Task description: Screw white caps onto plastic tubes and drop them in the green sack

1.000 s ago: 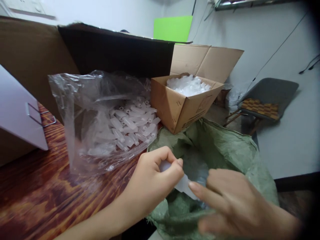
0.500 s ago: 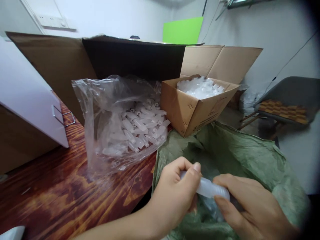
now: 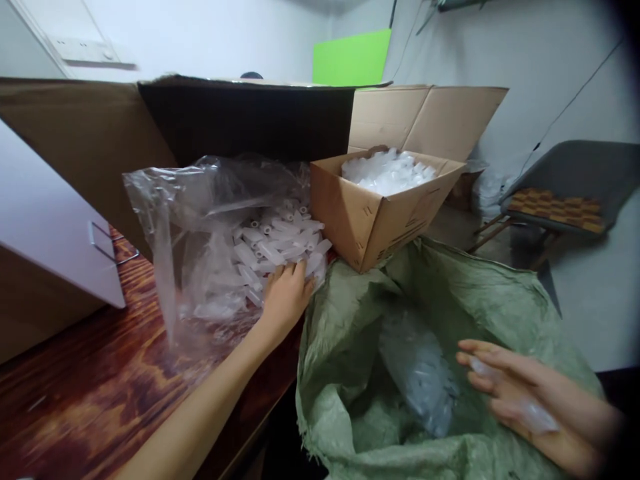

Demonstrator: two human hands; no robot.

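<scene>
My left hand (image 3: 287, 292) reaches to the near edge of a heap of translucent white plastic tubes (image 3: 273, 252), fingers slightly apart and touching the tubes. The heap spills from a clear plastic bag (image 3: 165, 267) on the table. My right hand (image 3: 525, 397) is turned palm up above the right side of a green woven sack (image 3: 330, 413). Small translucent white plastic pieces (image 3: 540, 417) lie in its palm and between its fingers, blurred by motion. Inside the open sack is a clear bag (image 3: 420, 373) with bluish-looking contents.
A cardboard box (image 3: 345, 213) full of white plastic pieces (image 3: 390, 172) stands behind the sack. A larger open carton (image 3: 250, 123) is behind the heap. The reddish wood table (image 3: 100, 393) extends left to a white panel (image 3: 50, 220). A grey chair (image 3: 575, 173) stands at right.
My left hand has left the white tube held between both hands and moved left to the heap. My right hand has moved right and turned palm up; the tube no longer shows between them.
</scene>
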